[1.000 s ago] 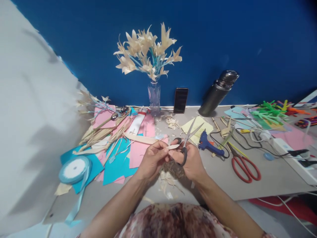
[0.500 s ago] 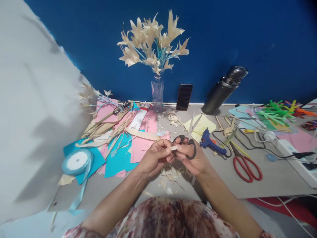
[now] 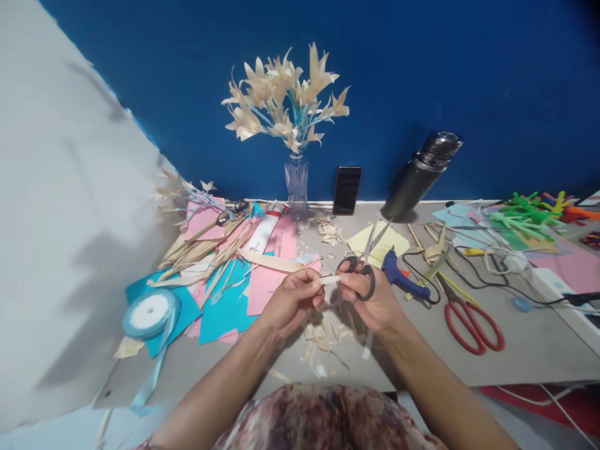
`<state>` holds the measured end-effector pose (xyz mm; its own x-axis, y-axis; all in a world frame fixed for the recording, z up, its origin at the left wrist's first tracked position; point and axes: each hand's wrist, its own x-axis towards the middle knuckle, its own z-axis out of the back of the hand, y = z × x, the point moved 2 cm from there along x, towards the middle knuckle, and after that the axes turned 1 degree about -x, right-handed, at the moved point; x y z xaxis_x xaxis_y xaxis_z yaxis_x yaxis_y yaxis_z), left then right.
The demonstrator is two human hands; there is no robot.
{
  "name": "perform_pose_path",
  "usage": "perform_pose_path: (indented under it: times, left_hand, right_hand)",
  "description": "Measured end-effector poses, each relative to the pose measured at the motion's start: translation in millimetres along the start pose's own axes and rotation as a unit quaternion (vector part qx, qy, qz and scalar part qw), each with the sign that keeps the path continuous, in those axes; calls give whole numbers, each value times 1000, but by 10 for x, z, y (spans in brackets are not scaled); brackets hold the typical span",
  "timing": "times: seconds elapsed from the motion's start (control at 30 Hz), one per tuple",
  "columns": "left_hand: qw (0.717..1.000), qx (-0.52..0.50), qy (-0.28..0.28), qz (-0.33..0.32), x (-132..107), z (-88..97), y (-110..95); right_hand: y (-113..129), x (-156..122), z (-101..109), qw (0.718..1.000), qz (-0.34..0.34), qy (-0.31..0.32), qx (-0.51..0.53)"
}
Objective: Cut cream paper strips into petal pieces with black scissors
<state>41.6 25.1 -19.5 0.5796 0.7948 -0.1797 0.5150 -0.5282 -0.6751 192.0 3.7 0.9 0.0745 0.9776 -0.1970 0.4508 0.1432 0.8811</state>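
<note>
A small pale strip is stretched between my two hands above the table. My left hand pinches its left end between thumb and fingertips. With its thumb and fingertips, my right hand grips the other end, while a finger sits in a loop of the black-handled scissors. Their blades point away from me and stand slightly apart. Under my hands lie pale husk-like scraps. A blue glue gun rests just right of my right hand, beside a yellow paper sheet.
Pale flowers fill a clear bottle, with a phone and dark flask against the wall. Red-handled scissors and a white power strip lie right. Left are blue ribbon, dried husks and pink paper.
My hands have drawn slightly apart, showing more of the pale strip between them. The scissors in my right hand have tilted to the right. The whole view has shifted a little.
</note>
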Motion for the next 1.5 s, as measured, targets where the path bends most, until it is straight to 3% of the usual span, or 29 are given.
perform_pose_path:
  times: [0.17,0.3,0.43,0.6,0.77,0.87,0.97,1.1,1.23,1.37,1.5]
  left_hand:
    - [995,9,-101,-1,107,112,-134]
    - [987,55,-147,20,311,158,-237]
    - [981,100,-161,34,659,126,-345]
    - [980,139,-137,40,906,-43,-429]
    - [962,253,-12,106,800,-282,-380]
    - [944,315,23,98,772,-353,-344]
    - [932,351,36,89,789,-369,-319]
    - [932,349,38,93,796,-354,-323]
    - [959,267,10,96,768,-347,-300]
    - [986,150,-47,58,702,-371,-128]
    - [989,109,-92,41,634,-396,93]
  right_hand:
    - [210,152,318,985,38,-34,-163]
    - [245,270,485,964,74,-48,-252]
    - [152,328,592,951,122,-88,-269]
    - [85,370,722,953,121,-91,-263]
    - [153,399,770,983,72,-10,-168]
    - [193,375,722,993,39,15,-111]
    - [207,331,654,991,10,39,-126]
    - [207,290,602,987,9,43,-152]
    - [175,288,579,986,53,-19,-156]
    - [123,279,552,981,107,-82,-142]
    - [87,243,503,976,121,-79,-164]
